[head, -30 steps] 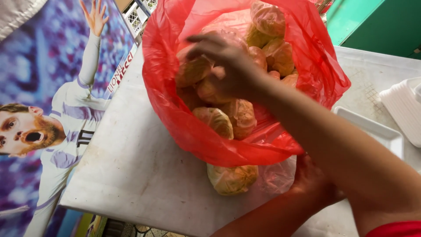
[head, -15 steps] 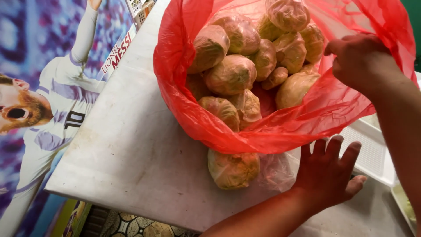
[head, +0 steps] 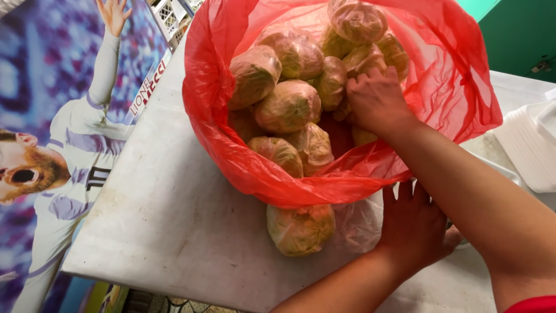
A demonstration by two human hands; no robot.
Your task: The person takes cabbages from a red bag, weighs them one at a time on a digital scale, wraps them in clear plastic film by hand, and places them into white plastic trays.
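Reaching into the red plastic bag (head: 231, 145), my right hand (head: 376, 101) has its fingers curled down among the wrapped round bundles (head: 288, 106); whether they are clamped on one I cannot tell, since the fingertips are buried.

Going from the left: a large poster (head: 63, 150) of a footballer in a white shirt with one arm raised covers the side below the table edge. Next comes the pale, scuffed tabletop (head: 168, 220), on which the bag sits with its mouth wide open. Inside it I see a heap of yellowish-green bundles, each in thin clear film. One more bundle (head: 300, 229) lies on the table just outside the bag, touching its lower edge, with crumpled clear plastic (head: 359, 223) beside it.

My left hand (head: 414, 229) lies flat on the table next to that plastic, fingers spread apart, holding nothing. At the far right, white trays (head: 530, 148) rest on the table, and a green wall (head: 521, 32) stands behind.
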